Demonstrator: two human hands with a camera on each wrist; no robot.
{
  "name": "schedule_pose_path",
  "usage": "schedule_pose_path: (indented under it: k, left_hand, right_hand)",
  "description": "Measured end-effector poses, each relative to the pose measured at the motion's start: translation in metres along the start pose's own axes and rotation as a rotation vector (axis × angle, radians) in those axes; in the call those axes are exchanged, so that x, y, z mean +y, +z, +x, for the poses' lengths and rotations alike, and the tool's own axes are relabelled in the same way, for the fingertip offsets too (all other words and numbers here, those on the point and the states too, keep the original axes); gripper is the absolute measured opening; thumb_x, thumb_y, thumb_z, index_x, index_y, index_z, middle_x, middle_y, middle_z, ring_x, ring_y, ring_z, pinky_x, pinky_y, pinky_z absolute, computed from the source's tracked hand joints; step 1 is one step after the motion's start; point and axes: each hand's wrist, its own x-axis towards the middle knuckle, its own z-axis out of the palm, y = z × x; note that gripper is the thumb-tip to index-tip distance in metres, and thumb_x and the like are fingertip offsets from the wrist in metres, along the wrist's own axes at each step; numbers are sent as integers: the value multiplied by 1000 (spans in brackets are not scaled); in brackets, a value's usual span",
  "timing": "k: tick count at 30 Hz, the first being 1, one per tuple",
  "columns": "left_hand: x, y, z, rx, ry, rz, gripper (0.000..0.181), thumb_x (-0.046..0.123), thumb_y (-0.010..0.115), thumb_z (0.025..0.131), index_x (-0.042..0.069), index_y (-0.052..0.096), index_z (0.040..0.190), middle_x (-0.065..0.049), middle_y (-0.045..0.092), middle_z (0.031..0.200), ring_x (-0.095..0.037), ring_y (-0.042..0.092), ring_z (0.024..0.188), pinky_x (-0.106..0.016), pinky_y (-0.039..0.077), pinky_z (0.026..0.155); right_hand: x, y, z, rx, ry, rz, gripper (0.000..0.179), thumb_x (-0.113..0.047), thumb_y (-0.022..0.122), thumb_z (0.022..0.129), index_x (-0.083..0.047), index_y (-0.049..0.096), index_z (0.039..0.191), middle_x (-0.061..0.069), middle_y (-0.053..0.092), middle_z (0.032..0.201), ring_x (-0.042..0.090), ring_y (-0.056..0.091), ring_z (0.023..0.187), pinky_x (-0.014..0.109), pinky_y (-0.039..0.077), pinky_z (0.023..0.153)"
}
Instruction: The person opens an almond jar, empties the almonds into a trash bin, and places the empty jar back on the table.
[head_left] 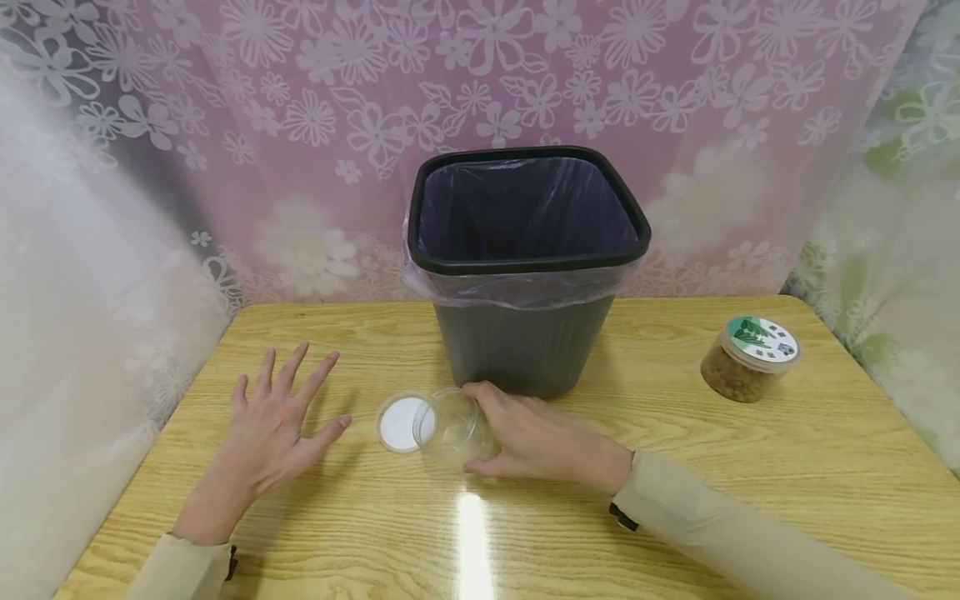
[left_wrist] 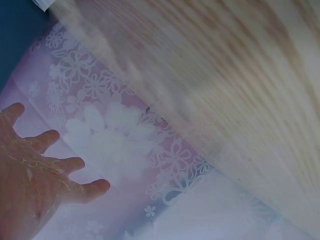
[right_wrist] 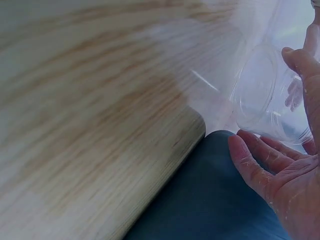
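Note:
My right hand [head_left: 532, 433] grips a clear plastic jar [head_left: 453, 429] by its right side, thumb and fingers on opposite sides of its wall. The jar looks empty and lies tilted, its rim toward the left. In the right wrist view, the same jar [right_wrist: 262, 95] is beside the fingers. A round white lid [head_left: 396, 423] with a clear edge sits just left of the jar, partly seen through the rim. My left hand [head_left: 270, 429] is spread over the left of the table, palm down, touching no object. Its fingers [left_wrist: 70, 164] also show in the left wrist view.
Behind the jar stands a dark bin [head_left: 521, 342] with a black rim and a thin plastic liner. On the right of the wooden table [head_left: 637, 533] is a jar of brown pieces [head_left: 738, 375] with a green and white lid. Floral curtains [head_left: 322, 167] hang around the table.

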Motion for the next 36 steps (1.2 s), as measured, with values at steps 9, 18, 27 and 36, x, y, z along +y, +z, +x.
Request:
schedule_pose_path:
  k: [9, 18, 27, 36]
  left_hand:
    - [-1, -1, 0, -10, -8, 11, 83, 62, 56, 95, 35, 20, 164, -18, 22, 169, -60, 19, 150, -85, 18, 107]
    - [0, -2, -1, 3, -4, 9, 82, 61, 57, 95, 33, 23, 164, -18, 24, 169, -60, 20, 149, -85, 19, 106]
    - [0, -1, -2, 17, 1, 2, 82, 61, 59, 94, 33, 24, 164, -18, 24, 169, -60, 19, 149, -85, 19, 106]
    - [10, -3, -6, 16, 48, 31, 82, 61, 59, 94, 31, 26, 163, -17, 26, 168, -59, 23, 149, -85, 23, 104]
  right_hand:
    - [-3, 10, 12, -60, 48, 41, 90, -49, 79, 86, -1, 35, 148, 12, 58, 129, 15, 66, 93, 29, 60, 80]
    - [-9, 18, 20, -77, 79, 18, 89, -46, 80, 84, -5, 35, 149, 10, 56, 132, 17, 67, 96, 30, 61, 83]
    - [-7, 10, 15, -73, 13, -10, 93, -51, 79, 85, -8, 32, 153, 10, 48, 147, 23, 59, 127, 36, 55, 103]
    - [-6, -8, -8, -69, -48, -147, 93, -63, 69, 89, -12, 33, 158, 10, 45, 155, 24, 57, 130, 40, 52, 107]
